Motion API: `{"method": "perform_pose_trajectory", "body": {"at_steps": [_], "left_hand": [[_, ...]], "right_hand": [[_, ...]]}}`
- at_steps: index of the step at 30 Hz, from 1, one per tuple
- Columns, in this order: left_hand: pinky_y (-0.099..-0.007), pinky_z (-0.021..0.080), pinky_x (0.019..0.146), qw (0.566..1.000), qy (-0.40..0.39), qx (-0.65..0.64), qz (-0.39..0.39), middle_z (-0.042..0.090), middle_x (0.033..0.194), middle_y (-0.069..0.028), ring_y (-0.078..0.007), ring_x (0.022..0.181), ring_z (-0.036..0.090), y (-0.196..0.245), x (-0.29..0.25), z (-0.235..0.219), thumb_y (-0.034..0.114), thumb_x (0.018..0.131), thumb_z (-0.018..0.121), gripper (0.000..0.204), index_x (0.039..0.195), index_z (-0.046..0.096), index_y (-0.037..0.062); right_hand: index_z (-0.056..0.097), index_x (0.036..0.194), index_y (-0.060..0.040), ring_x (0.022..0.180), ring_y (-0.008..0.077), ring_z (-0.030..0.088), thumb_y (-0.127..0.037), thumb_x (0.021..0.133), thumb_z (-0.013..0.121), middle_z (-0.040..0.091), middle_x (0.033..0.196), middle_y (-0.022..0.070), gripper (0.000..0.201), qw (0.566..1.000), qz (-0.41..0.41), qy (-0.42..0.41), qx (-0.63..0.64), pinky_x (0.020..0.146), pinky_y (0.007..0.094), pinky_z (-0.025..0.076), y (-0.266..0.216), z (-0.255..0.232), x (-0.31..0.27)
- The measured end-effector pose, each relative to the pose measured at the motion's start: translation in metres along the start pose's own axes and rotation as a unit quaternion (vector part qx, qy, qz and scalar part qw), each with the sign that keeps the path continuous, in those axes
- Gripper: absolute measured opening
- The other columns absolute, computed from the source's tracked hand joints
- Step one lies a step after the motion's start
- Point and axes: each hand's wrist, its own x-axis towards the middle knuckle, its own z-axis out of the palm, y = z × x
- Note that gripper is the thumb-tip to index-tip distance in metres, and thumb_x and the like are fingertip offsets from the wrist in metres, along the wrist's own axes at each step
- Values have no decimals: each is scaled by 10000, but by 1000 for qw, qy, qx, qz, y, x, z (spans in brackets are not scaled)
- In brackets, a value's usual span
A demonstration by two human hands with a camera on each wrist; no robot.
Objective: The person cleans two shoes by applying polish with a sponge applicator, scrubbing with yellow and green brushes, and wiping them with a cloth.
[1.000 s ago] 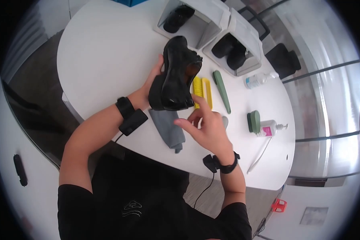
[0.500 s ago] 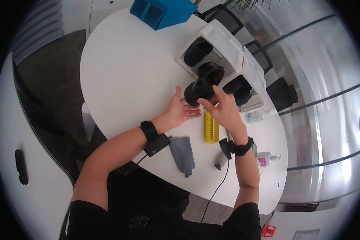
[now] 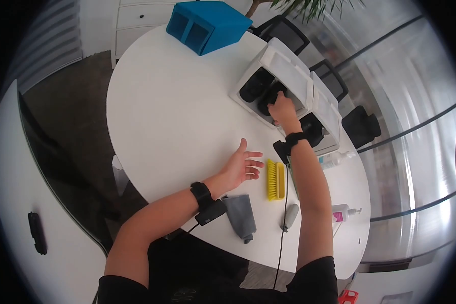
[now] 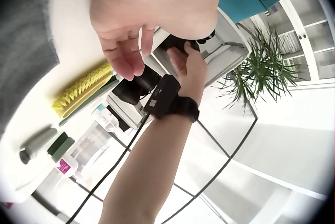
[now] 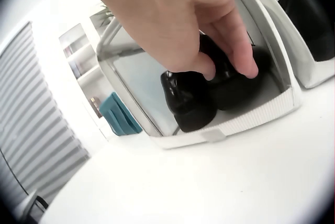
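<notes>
My right hand (image 3: 285, 109) reaches into the nearer white shoe box (image 5: 183, 141), its thumb and fingers gripping a black leather shoe (image 5: 235, 93). Beside that shoe, another shiny black shoe (image 5: 189, 106) sits in the same box. My left hand (image 3: 240, 166) hovers over the white table with its fingers spread and nothing in them. Near it are a yellow brush (image 3: 275, 181) and a folded grey cloth (image 3: 240, 215).
A second white shoe box with black shoes (image 3: 311, 129) adjoins the first on the right. At the far end stands a blue two-compartment holder (image 3: 213, 30). Toward the right edge are a clear bottle (image 3: 330, 160), a pump bottle (image 3: 343, 213) and a grey cylindrical item (image 3: 290, 217).
The black shoe has passed from my left hand to my right, which has carried it forward into the white box. My left hand let go and stays over the table.
</notes>
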Motion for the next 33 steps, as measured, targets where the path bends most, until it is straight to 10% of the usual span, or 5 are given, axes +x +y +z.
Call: {"method": "perform_pose_trajectory", "body": {"at_steps": [9, 13, 21, 33], "left_hand": [[-363, 535, 819, 1000, 1, 19, -9, 661, 1069, -113, -177, 813, 590, -3, 2, 0, 734, 1076, 326, 806, 1367, 602, 35], [-364, 526, 829, 1000, -3, 13, -10, 661, 1068, -105, -180, 832, 593, -1, 2, -1, 726, 1075, 352, 795, 1375, 589, 29], [-388, 521, 894, 999, 2, -32, 1, 664, 1107, -126, -212, 892, 616, -1, 3, -3, 716, 1073, 380, 813, 1420, 528, -4], [-503, 402, 1202, 984, 56, -147, 76, 538, 1440, -273, -400, 1319, 564, 31, 0, -5, 708, 1050, 458, 880, 1535, 379, -22]], "right_hand": [[494, 1383, 57, 1052, 471, 741, -257, 874, 725, 744, 1090, 313, 641, 989, 20, 27, -145, 897, 514, 614, -29, -1, -14], [427, 1551, -114, 1050, 494, 728, -333, 882, 748, 741, 1129, 309, 774, 995, -8, 84, 48, 945, 545, 586, -52, 22, 2], [565, 1388, -88, 923, 480, 746, -321, 930, 772, 762, 928, 248, 554, 987, -30, 132, 92, 845, 545, 609, -52, 32, -2], [668, 1147, -44, 603, 320, 676, -321, 831, 881, 659, 642, 115, 471, 964, -131, 147, 180, 591, 399, 517, -39, -31, -170]]}}
